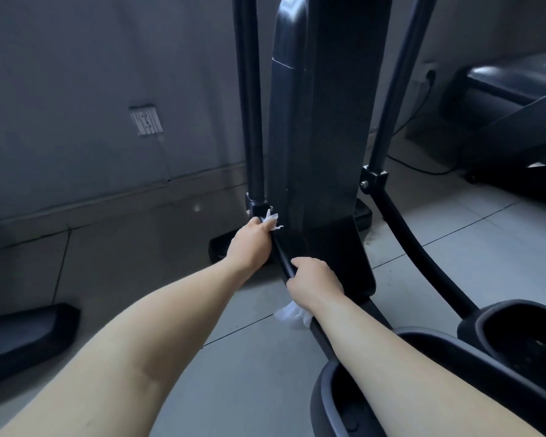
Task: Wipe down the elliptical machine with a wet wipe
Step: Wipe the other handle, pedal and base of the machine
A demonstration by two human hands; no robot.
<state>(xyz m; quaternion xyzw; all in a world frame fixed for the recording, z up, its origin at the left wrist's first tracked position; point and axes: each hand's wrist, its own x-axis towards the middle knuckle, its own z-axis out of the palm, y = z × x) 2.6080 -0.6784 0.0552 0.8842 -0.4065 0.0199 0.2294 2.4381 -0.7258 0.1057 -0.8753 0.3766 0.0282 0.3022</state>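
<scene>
Low on the left of the elliptical machine [322, 137], the left hand [252, 238] grips a bunched wet wipe [271, 219] against the bar joint. The right hand [316, 283] clasps the curved bar [281, 257] nearer, with a white wad [292, 315] under its wrist. The pedals [454, 357] likely remain to be wiped, so the job looks about midway.

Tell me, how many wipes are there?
2. One wipe sticks out of the left hand at the joint; the other wipe shows under the right hand. More may be hidden.
</scene>
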